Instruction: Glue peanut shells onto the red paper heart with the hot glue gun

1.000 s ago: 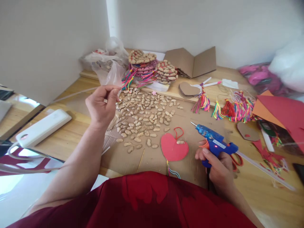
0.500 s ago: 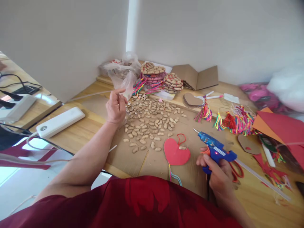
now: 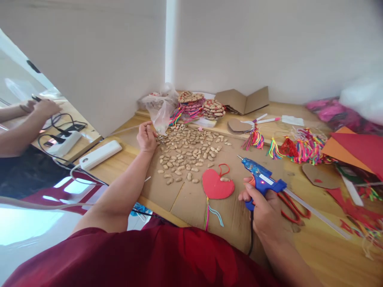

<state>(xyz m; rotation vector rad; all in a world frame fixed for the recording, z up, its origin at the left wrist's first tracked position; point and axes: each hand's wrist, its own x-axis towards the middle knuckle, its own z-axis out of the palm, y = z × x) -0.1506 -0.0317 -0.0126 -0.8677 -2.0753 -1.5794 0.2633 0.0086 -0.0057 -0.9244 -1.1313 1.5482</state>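
My right hand (image 3: 261, 209) grips a blue glue gun (image 3: 261, 180), its nozzle aimed left and a red light on its side. Just left of it lies a red paper heart (image 3: 216, 184) with one peanut stuck on it, a red loop at its top and coloured threads below. My left hand (image 3: 146, 136) reaches out to the far left edge of a spread of loose peanuts (image 3: 188, 151) on brown cardboard (image 3: 167, 191), fingers curled down at the shells beside a clear plastic bag (image 3: 160, 107). Whether it holds a peanut is hidden.
Stacked peanut-covered hearts (image 3: 197, 105) and folded cardboard (image 3: 243, 100) stand at the back. Bright tassels (image 3: 295, 148), red and orange paper (image 3: 357, 147), red scissors (image 3: 291, 207) and a glue stick (image 3: 317, 213) lie right. A white power strip (image 3: 100, 154) sits left. Another person's hands (image 3: 42, 108) work at far left.
My left hand has dropped from held up in the air to the edge of the peanut spread. The camera has swung left. The glue gun stays in my right hand.
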